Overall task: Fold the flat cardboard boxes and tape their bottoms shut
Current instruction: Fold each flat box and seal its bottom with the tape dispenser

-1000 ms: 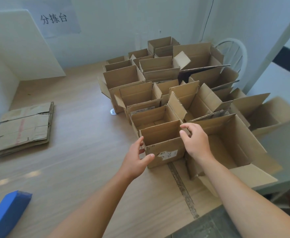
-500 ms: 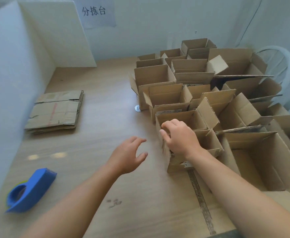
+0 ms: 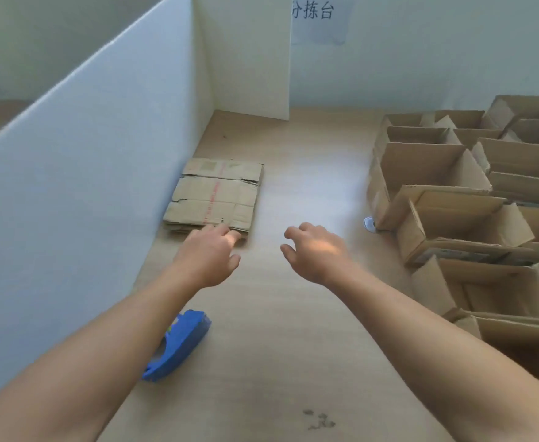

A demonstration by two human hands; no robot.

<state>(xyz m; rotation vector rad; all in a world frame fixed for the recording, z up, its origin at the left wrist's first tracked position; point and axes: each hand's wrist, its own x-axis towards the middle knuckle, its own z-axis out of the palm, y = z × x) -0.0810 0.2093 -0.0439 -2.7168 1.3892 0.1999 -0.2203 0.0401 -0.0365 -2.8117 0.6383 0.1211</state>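
A stack of flat cardboard boxes (image 3: 217, 194) lies on the wooden table against the white partition, with a red stripe across the top sheet. My left hand (image 3: 209, 255) reaches its near edge, fingertips at the stack's front right corner, holding nothing. My right hand (image 3: 314, 250) hovers over bare table to the right of the stack, fingers loosely curled and empty. A blue tape dispenser (image 3: 178, 344) lies on the table under my left forearm. Several folded open boxes (image 3: 453, 218) crowd the right side.
A white partition (image 3: 86, 173) walls off the left side and meets a back panel (image 3: 249, 59). A paper sign (image 3: 317, 19) hangs on the far wall. A small round white object (image 3: 370, 224) sits by the nearest box row. Dark specks (image 3: 319, 419) mark the table near me.
My view has swung left from the folded boxes to the flat stack. My right hand left the folded box; both hands moved left, the left one reaching the stack's near edge.
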